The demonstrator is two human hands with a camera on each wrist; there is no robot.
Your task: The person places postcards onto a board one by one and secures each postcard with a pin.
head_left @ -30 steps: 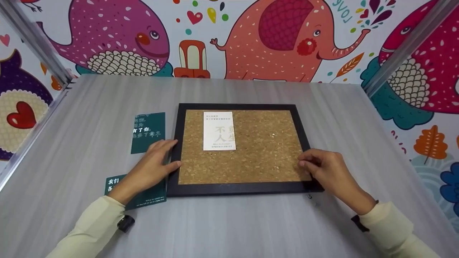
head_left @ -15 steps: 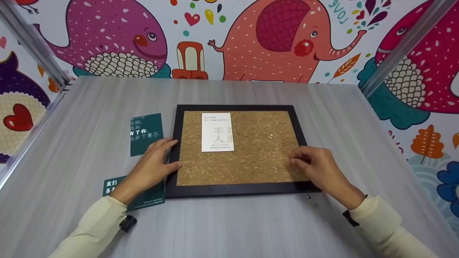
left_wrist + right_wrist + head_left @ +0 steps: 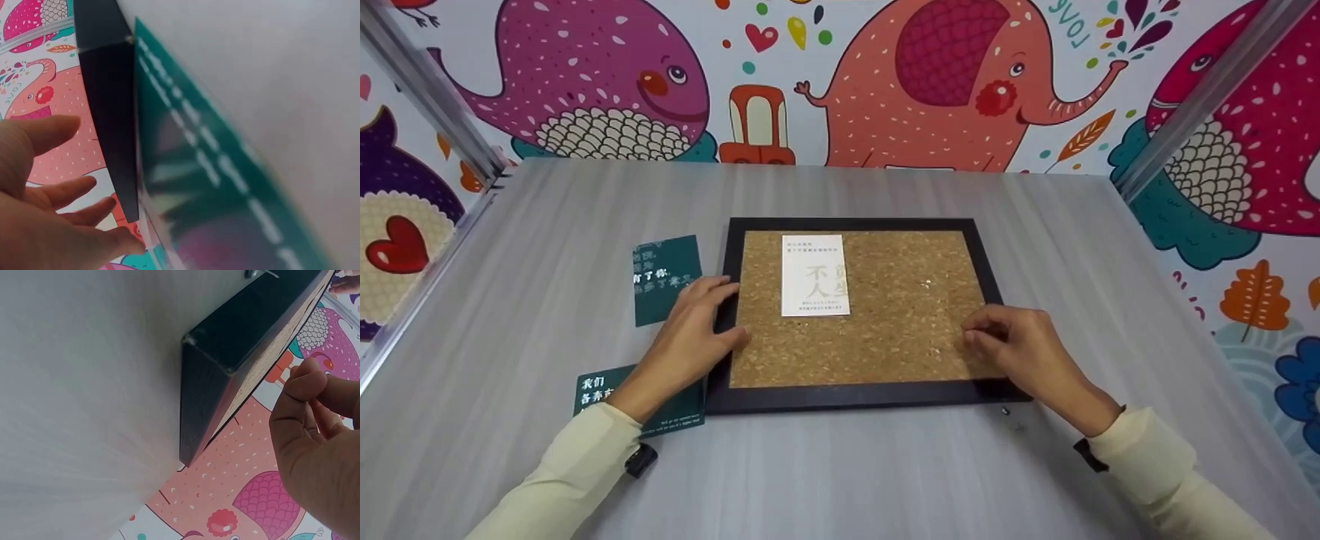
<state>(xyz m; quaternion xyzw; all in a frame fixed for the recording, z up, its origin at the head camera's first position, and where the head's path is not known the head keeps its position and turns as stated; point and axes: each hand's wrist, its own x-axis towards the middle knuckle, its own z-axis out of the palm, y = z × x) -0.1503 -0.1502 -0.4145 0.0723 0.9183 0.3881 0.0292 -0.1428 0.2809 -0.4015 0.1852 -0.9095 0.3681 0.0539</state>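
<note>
Corkboard [image 3: 907,262]: black-framed, flat on the table, between both hands
White card [image 3: 814,276]: on the cork, toward the corkboard's far left — unmoved this past second, touched by neither hand
Left hand [image 3: 690,337]: just shifted up and inward at the corkboard's left edge; fingers spread, thumb now reaching over the cork
Right hand [image 3: 1027,341]: a little further in than a second ago, above the corkboard's near right; thumb and forefinger tips pressed together — cannot tell whether anything is between them
Small shiny item [image 3: 1006,411]: just off the corkboard's near right corner
Hands' shift: seems a small steadying adjustment, leaving the card's placement alone
</note>
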